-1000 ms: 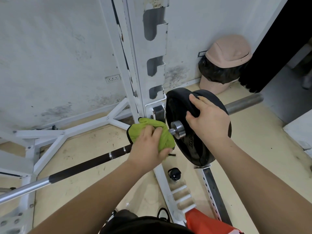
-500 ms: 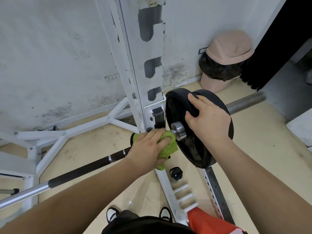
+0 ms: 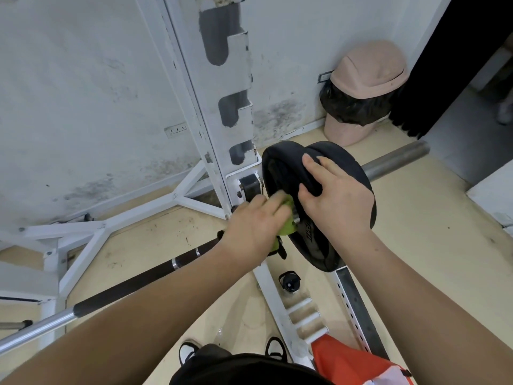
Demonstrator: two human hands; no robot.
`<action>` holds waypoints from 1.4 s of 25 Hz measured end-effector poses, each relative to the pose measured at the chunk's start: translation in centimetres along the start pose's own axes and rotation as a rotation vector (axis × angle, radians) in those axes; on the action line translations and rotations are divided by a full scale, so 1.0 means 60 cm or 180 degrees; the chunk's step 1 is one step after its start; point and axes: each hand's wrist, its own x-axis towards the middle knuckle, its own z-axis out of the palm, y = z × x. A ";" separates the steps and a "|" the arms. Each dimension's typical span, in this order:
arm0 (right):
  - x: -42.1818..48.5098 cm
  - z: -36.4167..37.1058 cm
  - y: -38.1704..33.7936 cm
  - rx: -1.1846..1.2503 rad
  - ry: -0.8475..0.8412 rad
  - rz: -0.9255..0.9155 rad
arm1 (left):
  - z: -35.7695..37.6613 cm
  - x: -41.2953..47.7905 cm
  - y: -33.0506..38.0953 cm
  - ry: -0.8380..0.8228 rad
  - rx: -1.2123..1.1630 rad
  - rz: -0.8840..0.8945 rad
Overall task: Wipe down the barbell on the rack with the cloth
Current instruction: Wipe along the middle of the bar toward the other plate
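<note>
The barbell (image 3: 155, 275) lies across the white rack (image 3: 222, 134), its shaft black near me and chrome at the far left. Two black weight plates (image 3: 280, 170) sit on the right sleeve, whose bare end (image 3: 394, 162) sticks out beyond them. My left hand (image 3: 254, 226) holds a green cloth (image 3: 287, 226) bunched around the bar, pushed up against the inner plate face. The cloth is mostly hidden under my fingers. My right hand (image 3: 337, 202) grips the top rim of the plates, thumb on the near face.
A pink lidded bin (image 3: 363, 90) with a black bag stands in the corner behind the plates. A black bottle cap (image 3: 289, 282) lies on the floor beside the rack's base rail (image 3: 280, 307). A perforated steel upright (image 3: 356, 304) runs below the plates. My shoes (image 3: 188, 352) show at the bottom.
My left hand has slid the cloth rightward along the bar until it meets the plate, covering the collar. My right hand stays on the plate rim.
</note>
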 end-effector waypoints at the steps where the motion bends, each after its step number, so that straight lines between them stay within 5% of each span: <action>1: -0.001 -0.001 0.000 -0.0022 0.0002 -0.0025 | 0.012 -0.001 -0.001 -0.0095 0.0241 0.0188; 10: -0.013 -0.006 0.003 -0.0068 -0.0032 0.0074 | 0.016 -0.024 -0.019 -0.0713 0.0543 -0.0204; 20: 0.001 0.002 -0.005 -0.0049 -0.0089 0.0045 | 0.038 0.002 -0.005 -0.0251 0.0069 -0.0098; 25: 0.004 -0.004 -0.008 -0.0016 -0.0174 0.0087 | 0.017 -0.073 -0.045 -0.0761 0.0192 -0.0451; 31: 0.000 -0.007 -0.010 -0.0057 -0.0206 0.0102 | 0.015 0.027 0.023 -0.0357 0.0165 -0.0317; 35: -0.004 -0.012 -0.008 -0.0041 -0.0151 0.0114 | 0.031 -0.062 -0.026 -0.0453 -0.0009 -0.0415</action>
